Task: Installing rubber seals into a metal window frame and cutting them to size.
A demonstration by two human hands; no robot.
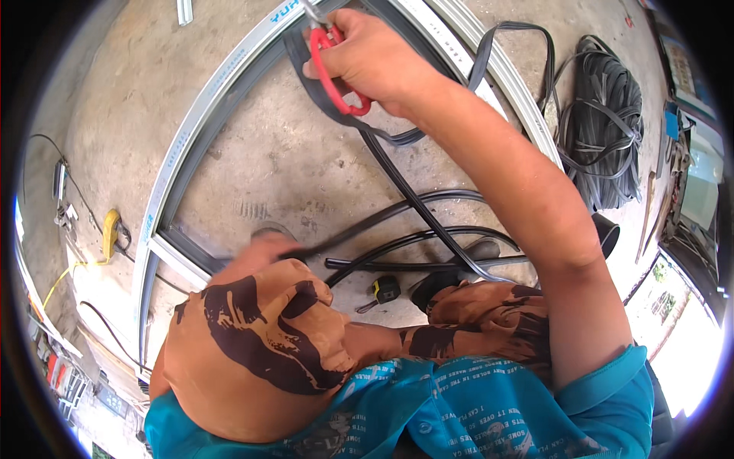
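Note:
My right hand (363, 57) is closed round a pair of scissors with red handles (325, 73), above the far corner of a white and dark grey window-type frame (210, 96). A flat black rubber strip (329, 107) loops close under the scissors; whether my fingers touch it I cannot tell. Low at the left, my left hand (264, 249) is blurred by motion beside the frame's near bar, partly behind my raised knee. A black strip (344, 233) runs from beside that hand toward the right. Its fingers do not show clearly.
Several black strips (413, 262) lie crossed on the concrete floor near my foot, with a black and yellow tape measure (387, 289). A bundle of black strip (608, 126) sits at the right. A yellow tool (111, 233) with a cord lies left of the frame.

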